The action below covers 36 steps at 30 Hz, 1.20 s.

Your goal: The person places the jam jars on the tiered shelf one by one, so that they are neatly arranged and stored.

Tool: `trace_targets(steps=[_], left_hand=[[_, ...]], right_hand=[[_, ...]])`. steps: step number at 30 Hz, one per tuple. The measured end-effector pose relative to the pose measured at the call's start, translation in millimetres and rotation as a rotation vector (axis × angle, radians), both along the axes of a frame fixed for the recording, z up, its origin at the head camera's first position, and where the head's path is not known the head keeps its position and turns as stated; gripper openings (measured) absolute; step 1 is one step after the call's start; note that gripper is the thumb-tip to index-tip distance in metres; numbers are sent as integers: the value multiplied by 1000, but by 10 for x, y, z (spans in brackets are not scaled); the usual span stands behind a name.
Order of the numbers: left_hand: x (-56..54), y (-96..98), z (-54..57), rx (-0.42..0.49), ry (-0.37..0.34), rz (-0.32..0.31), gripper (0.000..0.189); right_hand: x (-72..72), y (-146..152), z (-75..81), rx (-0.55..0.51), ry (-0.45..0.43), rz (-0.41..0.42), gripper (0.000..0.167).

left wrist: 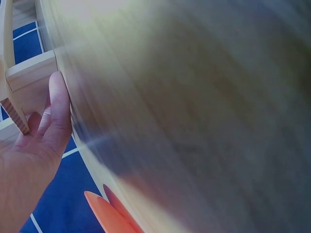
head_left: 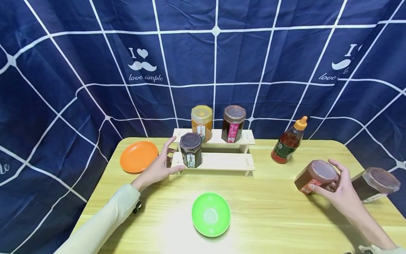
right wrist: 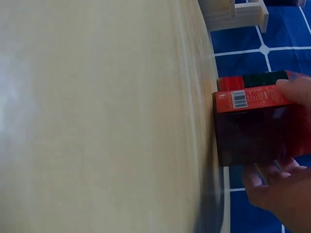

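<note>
The right hand grasps a dark red-brown, faceted jar at the right side of the tabletop; whether it touches the surface cannot be determined. Its red label carries a barcode and small, illegible print. The left hand grips nothing, fingers spread beside the black jar on the lower tier of the 2-tier rack. Behind, the blue curtain is printed "love simple".

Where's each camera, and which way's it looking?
Head: worn on head, facing forward-down at the wooden rack; left hand, right hand show.
Left wrist: worn there, facing the table and rack's end; left hand shows.
Right wrist: worn there, facing the red-labelled jar; right hand shows.
Head and right wrist share that jar.
</note>
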State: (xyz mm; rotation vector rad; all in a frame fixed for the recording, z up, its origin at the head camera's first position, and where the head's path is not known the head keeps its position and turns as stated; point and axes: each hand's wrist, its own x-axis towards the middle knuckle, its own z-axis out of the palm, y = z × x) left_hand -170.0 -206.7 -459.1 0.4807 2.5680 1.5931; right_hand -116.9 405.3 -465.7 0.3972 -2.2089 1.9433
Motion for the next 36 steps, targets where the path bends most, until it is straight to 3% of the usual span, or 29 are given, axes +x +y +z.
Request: trace_targets(steps=[7, 14, 22, 28, 36], left_hand=[[1, 14, 10, 3, -13, -1, 116], [3, 32, 15, 15, -21, -12, 117], [7, 10, 10, 3, -9, -8, 116], [3, 9, 6, -1, -11, -9, 115], [8, 6, 16, 15, -23, -13, 116]], right_hand=[[22, -23, 34, 90, 37, -52, 100], [77, -21, 57, 75, 16, -103, 97], [81, -49, 105, 290, 19, -235, 96], [119, -81, 118, 251, 7, -233, 96], [176, -205, 211, 411, 13, -309, 95]])
